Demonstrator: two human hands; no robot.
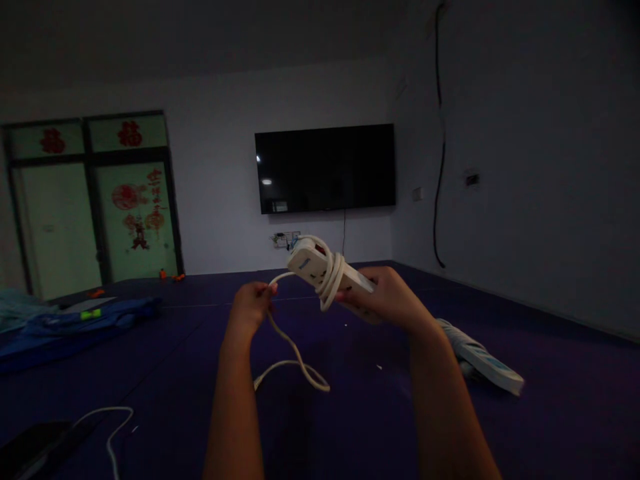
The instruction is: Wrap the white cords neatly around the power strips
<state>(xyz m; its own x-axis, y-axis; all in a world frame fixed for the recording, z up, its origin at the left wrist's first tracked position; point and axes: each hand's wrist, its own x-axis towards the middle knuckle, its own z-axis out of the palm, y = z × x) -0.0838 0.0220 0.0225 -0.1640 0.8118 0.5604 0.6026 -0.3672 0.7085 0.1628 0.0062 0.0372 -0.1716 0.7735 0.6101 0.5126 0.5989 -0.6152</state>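
Observation:
My right hand (387,297) is closed round the near end of a white power strip (306,260), which I hold up tilted above the dark blue floor. Several turns of its white cord (330,283) wrap the strip's middle. The cord's free length runs from the strip to my left hand (253,303), whose fingers pinch it. Below that hand the cord hangs in a loose curve down to the floor, and my left forearm hides its end. To the right of my right forearm lies a second white power strip (487,363) with cord wound on it.
A dark flat device (35,443) with a white cable (113,427) lies at the lower left. Blue cloth (100,317) is spread on the floor (350,413) at the left. A television (327,170) hangs on the far wall, and a black cable (441,167) hangs at the right.

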